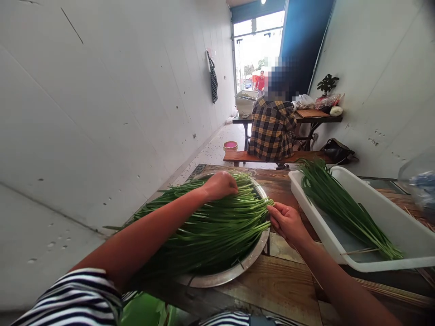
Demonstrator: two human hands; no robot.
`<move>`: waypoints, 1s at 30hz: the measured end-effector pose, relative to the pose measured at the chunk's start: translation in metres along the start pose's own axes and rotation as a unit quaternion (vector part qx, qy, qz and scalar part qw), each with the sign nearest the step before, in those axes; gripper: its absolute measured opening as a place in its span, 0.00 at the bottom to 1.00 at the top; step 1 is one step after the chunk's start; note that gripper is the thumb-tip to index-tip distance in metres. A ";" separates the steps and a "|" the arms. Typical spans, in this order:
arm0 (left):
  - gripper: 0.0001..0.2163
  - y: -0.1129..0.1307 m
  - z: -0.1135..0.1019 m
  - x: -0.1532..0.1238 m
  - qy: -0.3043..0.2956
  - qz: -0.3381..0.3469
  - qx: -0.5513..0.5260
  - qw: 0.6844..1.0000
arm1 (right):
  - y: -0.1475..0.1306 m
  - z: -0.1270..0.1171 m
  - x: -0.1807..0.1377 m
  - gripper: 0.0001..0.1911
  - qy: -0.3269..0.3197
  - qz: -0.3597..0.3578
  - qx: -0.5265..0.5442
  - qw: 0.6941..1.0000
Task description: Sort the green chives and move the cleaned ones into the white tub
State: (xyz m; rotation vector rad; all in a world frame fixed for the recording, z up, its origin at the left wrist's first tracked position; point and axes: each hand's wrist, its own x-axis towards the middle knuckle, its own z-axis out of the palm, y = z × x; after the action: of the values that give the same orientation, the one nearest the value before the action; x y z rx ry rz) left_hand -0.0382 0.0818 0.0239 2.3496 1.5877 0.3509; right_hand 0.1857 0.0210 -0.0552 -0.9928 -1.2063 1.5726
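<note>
A wide metal basin (pixel 249 261) holds a thick layer of long garlic chives (pixel 217 226), their pale cut ends toward the right rim. My left hand (pixel 220 185) reaches across the top of them with its fingers curled closed; what sits in the fingertips is hidden. At the right rim, my right hand (pixel 287 222) pinches some stem ends between thumb and fingers. A thin stick (pixel 315 277) shows below that hand, partly covered by my forearm. To the right, a white plastic tray (pixel 314 226) bears a bundle of chives (pixel 346 208) lying slantwise.
Thin wooden sticks (pixel 397 290) lie on the plank table (pixel 285 287) at the right. Something green (pixel 146 310) is below the table's near edge. Ahead, a person in a plaid shirt (pixel 272 127) sits on a bench (pixel 238 156). A white wall (pixel 102 99) runs along the left.
</note>
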 end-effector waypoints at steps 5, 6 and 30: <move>0.05 -0.002 0.011 0.004 0.017 0.016 0.037 0.999 | 0.000 0.000 -0.001 0.20 -0.003 -0.005 0.000 1.000; 0.05 -0.001 0.012 0.006 0.018 0.018 0.036 0.999 | 0.000 0.000 0.000 0.19 -0.007 -0.005 0.002 1.000; 0.08 0.033 0.030 0.011 0.111 -0.065 -0.132 0.983 | -0.002 0.001 -0.001 0.19 -0.015 -0.012 -0.001 1.000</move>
State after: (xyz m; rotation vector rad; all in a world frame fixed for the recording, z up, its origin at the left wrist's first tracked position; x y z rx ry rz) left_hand 0.0046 0.0775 0.0088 2.0550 1.6639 0.7658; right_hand 0.1859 0.0201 -0.0528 -0.9562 -1.2369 1.5729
